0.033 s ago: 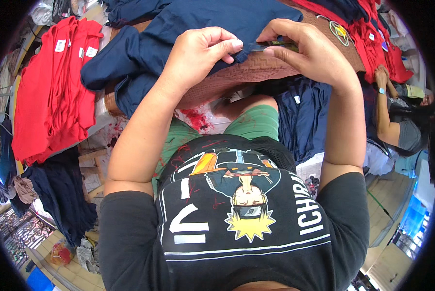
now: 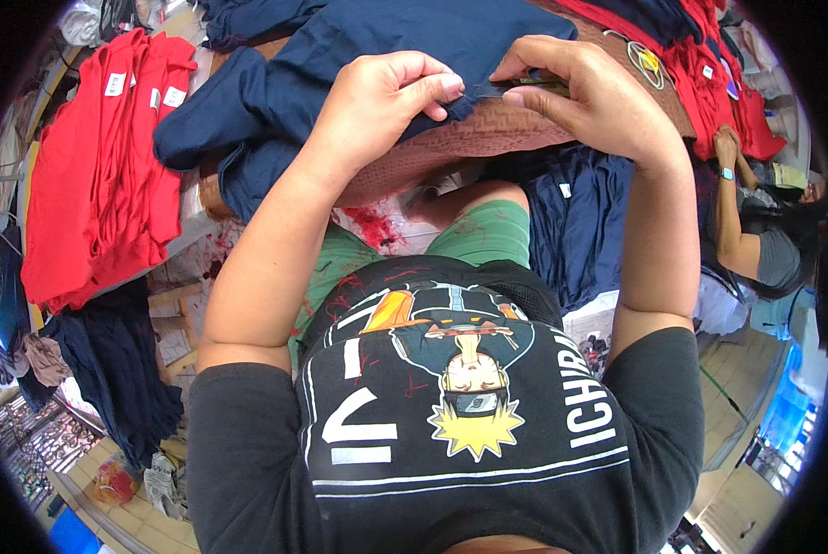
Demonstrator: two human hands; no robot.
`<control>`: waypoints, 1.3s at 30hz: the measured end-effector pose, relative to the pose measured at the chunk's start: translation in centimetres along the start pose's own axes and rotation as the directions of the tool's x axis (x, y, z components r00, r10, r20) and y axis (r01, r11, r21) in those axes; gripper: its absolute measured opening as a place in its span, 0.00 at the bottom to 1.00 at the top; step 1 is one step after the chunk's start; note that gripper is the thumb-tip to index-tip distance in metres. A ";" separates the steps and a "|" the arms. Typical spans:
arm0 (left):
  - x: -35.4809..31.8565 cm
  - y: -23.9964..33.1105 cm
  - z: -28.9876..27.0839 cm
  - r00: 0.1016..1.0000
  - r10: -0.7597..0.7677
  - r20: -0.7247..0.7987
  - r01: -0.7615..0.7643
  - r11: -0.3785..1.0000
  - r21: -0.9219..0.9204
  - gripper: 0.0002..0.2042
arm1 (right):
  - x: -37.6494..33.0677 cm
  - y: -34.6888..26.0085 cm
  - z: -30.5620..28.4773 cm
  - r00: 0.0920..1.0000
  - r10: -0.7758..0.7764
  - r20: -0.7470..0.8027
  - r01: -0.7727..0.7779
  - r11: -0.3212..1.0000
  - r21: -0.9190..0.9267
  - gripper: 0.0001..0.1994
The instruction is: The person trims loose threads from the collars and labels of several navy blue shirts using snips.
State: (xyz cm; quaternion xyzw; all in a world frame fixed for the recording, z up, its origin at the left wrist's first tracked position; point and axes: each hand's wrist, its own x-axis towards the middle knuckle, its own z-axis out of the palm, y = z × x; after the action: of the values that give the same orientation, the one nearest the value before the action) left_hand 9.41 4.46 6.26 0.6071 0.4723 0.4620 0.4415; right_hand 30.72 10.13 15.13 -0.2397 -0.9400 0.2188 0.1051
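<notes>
A navy blue garment (image 2: 377, 46) lies spread over a brown woven-textured surface in front of me. My left hand (image 2: 391, 97) is closed, pinching the garment's near edge between thumb and fingers. Just right of it, my right hand (image 2: 571, 92) is curled around small thread snips (image 2: 493, 95). Their thin metal tip points left toward the pinched edge. Most of the snips' body is hidden in my palm, and I cannot tell whether the blades touch the fabric.
Red garments (image 2: 109, 175) with white tags are stacked at left. More red garments (image 2: 709, 92) lie at far right, near a co-worker's arm (image 2: 732, 203). A yellow and white cord loop (image 2: 646, 63) rests on the brown surface (image 2: 515, 125). Navy cloth (image 2: 575, 222) hangs beside my right leg.
</notes>
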 end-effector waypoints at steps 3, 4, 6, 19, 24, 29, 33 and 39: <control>0.1 0.3 0.2 1.000 0.008 0.023 -0.009 1.000 0.028 0.10 | 0.4 -0.5 -1.0 0.996 0.023 0.082 -0.018 0.998 -0.063 0.10; 0.2 0.4 0.4 0.999 0.009 0.031 -0.010 0.999 0.046 0.10 | 0.4 -0.6 -1.2 0.997 0.003 0.082 0.004 0.996 -0.084 0.09; 0.0 0.3 0.2 1.000 0.008 0.003 -0.009 0.998 0.068 0.10 | 1.2 -0.4 -0.9 0.993 -0.087 0.086 0.096 0.989 -0.109 0.09; 0.1 -0.5 0.4 0.993 0.100 -0.060 -0.085 0.972 0.217 0.11 | 2.0 -0.5 0.1 0.990 -0.090 0.105 0.099 0.992 -0.084 0.08; 0.1 -0.6 0.4 0.995 0.052 -0.086 -0.036 0.984 0.173 0.11 | 1.7 0.5 1.0 0.995 -0.092 0.040 0.092 0.996 0.003 0.08; 0.0 -0.7 0.5 0.994 0.055 -0.095 -0.037 0.982 0.186 0.10 | 1.7 0.5 1.6 0.994 -0.107 0.024 0.107 0.994 0.000 0.08; -0.3 0.7 -0.3 0.961 0.277 0.022 -0.272 0.924 0.270 0.10 | 1.5 0.8 1.4 0.993 -0.086 0.077 0.088 0.996 -0.014 0.08; -1.0 6.9 -4.8 0.652 0.716 0.250 -0.741 0.532 0.410 0.25 | -0.5 0.5 -1.2 0.993 -0.068 -0.101 0.069 0.998 0.004 0.07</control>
State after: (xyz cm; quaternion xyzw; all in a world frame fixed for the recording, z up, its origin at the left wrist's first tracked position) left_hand 5.76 2.85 13.70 0.8484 0.2631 0.4559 0.0561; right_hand 31.72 10.67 15.87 -0.2175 -0.9404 0.2063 0.1606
